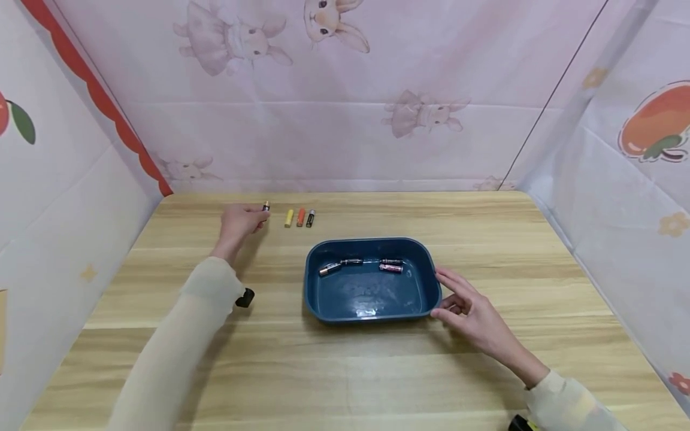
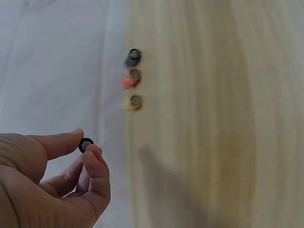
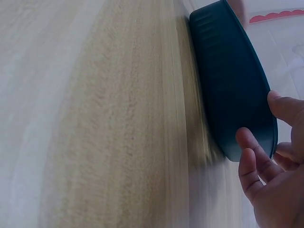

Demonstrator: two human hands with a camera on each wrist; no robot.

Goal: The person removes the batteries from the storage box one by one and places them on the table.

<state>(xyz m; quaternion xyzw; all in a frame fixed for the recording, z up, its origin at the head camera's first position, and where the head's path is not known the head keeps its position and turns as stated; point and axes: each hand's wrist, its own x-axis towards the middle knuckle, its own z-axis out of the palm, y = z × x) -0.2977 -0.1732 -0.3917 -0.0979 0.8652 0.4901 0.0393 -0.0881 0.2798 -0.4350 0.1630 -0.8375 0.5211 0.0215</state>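
Observation:
The left hand (image 1: 241, 222) pinches a dark battery (image 1: 266, 206) between thumb and fingers, left of three batteries standing in a row: yellow (image 1: 289, 218), orange (image 1: 300, 217) and black (image 1: 310, 218). In the left wrist view the held battery (image 2: 85, 144) shows end-on, and the row's black (image 2: 133, 56), orange (image 2: 132, 78) and yellow (image 2: 134, 101) ones lie beyond. The right hand (image 1: 474, 317) holds the right end of the blue bin (image 1: 372, 319), thumb and fingers at its rim; the right wrist view shows fingers against its wall (image 3: 232, 85). Several batteries (image 1: 390, 268) lie inside the bin.
The wooden table (image 1: 345, 377) runs back to a wall of pink cloth (image 1: 334, 143) printed with rabbits. White printed cloth (image 1: 620, 197) hangs at both sides. A black wrist device (image 1: 245, 298) is on the left sleeve.

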